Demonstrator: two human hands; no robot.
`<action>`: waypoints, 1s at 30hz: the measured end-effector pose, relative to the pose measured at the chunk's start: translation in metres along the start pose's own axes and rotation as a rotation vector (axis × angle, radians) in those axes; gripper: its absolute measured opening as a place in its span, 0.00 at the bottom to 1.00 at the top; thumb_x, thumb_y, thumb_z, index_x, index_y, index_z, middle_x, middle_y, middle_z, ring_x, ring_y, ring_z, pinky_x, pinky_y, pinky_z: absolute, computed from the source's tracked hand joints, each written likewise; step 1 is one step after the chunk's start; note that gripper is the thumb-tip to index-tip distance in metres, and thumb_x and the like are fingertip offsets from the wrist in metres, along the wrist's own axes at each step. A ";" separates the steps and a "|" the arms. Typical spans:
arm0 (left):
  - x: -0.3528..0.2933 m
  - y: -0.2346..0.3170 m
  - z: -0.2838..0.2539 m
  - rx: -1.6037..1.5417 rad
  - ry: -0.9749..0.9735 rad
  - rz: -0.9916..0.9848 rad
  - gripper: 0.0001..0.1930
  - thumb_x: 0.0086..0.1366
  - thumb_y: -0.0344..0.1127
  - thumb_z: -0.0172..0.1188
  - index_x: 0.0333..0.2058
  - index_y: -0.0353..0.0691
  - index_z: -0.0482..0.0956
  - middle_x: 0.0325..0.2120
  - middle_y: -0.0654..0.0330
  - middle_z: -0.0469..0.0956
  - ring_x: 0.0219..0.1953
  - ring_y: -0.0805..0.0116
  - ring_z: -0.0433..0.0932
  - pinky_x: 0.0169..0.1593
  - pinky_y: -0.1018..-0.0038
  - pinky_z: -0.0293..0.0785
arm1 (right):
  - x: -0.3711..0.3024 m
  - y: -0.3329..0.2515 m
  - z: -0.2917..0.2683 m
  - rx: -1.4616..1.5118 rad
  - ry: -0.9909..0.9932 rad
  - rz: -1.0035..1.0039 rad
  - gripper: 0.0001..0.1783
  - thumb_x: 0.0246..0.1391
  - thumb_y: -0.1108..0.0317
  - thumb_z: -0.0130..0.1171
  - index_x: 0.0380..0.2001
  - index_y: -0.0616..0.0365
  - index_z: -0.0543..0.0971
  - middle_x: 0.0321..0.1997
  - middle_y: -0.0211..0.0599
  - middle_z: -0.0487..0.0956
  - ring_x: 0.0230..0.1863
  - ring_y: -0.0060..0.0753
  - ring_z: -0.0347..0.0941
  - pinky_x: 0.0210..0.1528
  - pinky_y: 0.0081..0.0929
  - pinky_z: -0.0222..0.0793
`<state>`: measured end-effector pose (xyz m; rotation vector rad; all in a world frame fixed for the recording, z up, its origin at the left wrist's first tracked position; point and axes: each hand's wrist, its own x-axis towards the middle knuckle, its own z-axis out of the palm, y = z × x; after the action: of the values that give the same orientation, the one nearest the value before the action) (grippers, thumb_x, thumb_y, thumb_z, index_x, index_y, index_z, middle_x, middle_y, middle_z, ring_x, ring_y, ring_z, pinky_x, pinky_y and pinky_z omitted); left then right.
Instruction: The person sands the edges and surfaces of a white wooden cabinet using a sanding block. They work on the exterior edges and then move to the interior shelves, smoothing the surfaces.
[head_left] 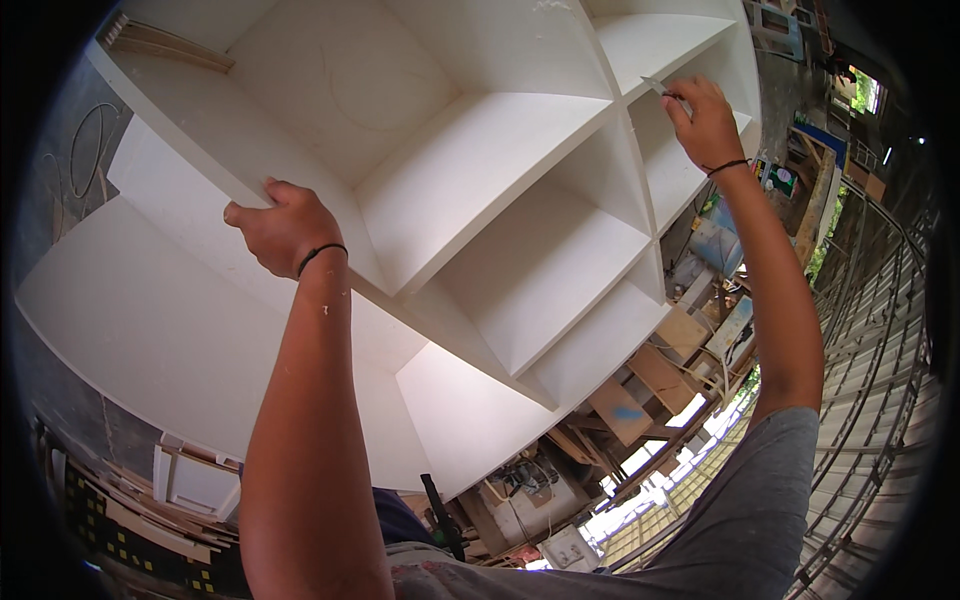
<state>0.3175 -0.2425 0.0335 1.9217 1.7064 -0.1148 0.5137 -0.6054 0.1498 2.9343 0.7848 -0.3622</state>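
Observation:
A large white cabinet point(520, 115) with open compartments and shelves fills the middle of the view. My left hand point(290, 228) is closed over the long front edge of one of its side panels point(215, 172), thumb and fingers on either side. At the upper right, my right hand point(705, 122) pinches a small flat metal blade point(653, 85), perhaps a putty knife; its handle is mostly hidden in my fingers. The blade's tip is near the crossing of a divider and a shelf edge point(640, 90); I cannot tell whether it touches.
Thin wooden strips point(170, 45) lie in the cabinet's upper left compartment. Another white panelled unit point(190, 290) extends at the left. Beyond the cabinet on the right are a blue-stained bucket point(715, 240), loose boards point(625, 408) and clutter. A corrugated metal wall point(870, 340) with bars curves along the right.

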 end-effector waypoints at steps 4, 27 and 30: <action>0.000 0.001 -0.001 -0.016 -0.023 -0.023 0.22 0.66 0.42 0.51 0.50 0.31 0.62 0.35 0.47 0.81 0.36 0.50 0.83 0.38 0.61 0.80 | 0.002 -0.017 0.015 -0.083 -0.104 -0.028 0.06 0.60 0.68 0.50 0.36 0.58 0.71 0.32 0.44 0.79 0.37 0.54 0.74 0.38 0.47 0.68; 0.001 -0.003 0.001 -0.033 -0.013 -0.011 0.21 0.65 0.41 0.52 0.49 0.30 0.63 0.36 0.46 0.81 0.36 0.48 0.82 0.38 0.61 0.80 | 0.024 -0.014 0.034 -0.603 -0.326 -0.443 0.07 0.54 0.71 0.52 0.37 0.52 0.71 0.27 0.33 0.78 0.33 0.39 0.78 0.30 0.35 0.74; 0.002 -0.005 0.003 -0.026 -0.002 -0.014 0.22 0.65 0.41 0.52 0.50 0.30 0.63 0.35 0.45 0.80 0.36 0.49 0.82 0.39 0.61 0.80 | 0.036 -0.019 0.031 -0.601 -0.293 -0.439 0.09 0.53 0.72 0.51 0.40 0.51 0.72 0.29 0.34 0.79 0.35 0.40 0.79 0.31 0.36 0.75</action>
<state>0.3145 -0.2421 0.0282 1.8905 1.7117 -0.0994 0.5283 -0.5763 0.1103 2.0896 1.2285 -0.4698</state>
